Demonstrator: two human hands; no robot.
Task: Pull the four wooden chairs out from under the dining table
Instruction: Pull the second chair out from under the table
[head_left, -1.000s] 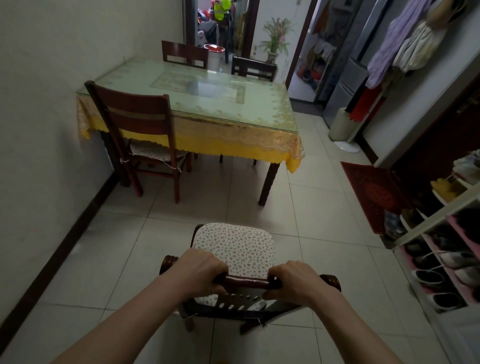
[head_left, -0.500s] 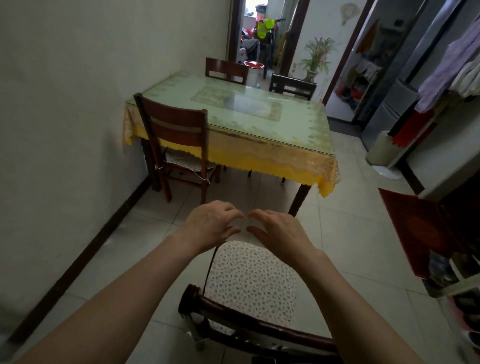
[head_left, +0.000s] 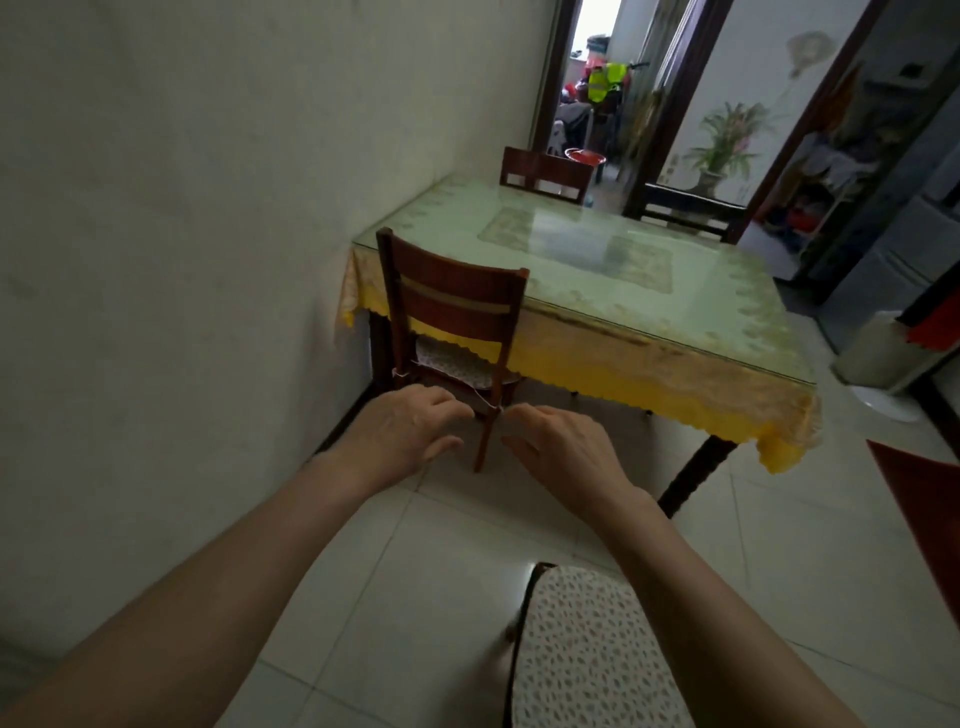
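The dining table has a glass top over a yellow lace cloth and stands against the left wall. A dark wooden chair sits tucked at its near left side, backrest toward me. Two more chairs stand at the far side: one on the left, one on the right. A chair with a spotted seat cushion stands free on the floor below my right forearm. My left hand and right hand hover side by side, empty, fingers loosely spread, in front of the near chair's lower frame.
A white wall runs along the left. A red mat lies on the tile floor at right. A white fan base stands beyond the table's right corner. An open doorway and a potted plant lie behind the table.
Both hands let go of the cushioned chair's backrest and lifted off it. The view has moved forward, so that chair now lies below me and the tucked chair is closer.
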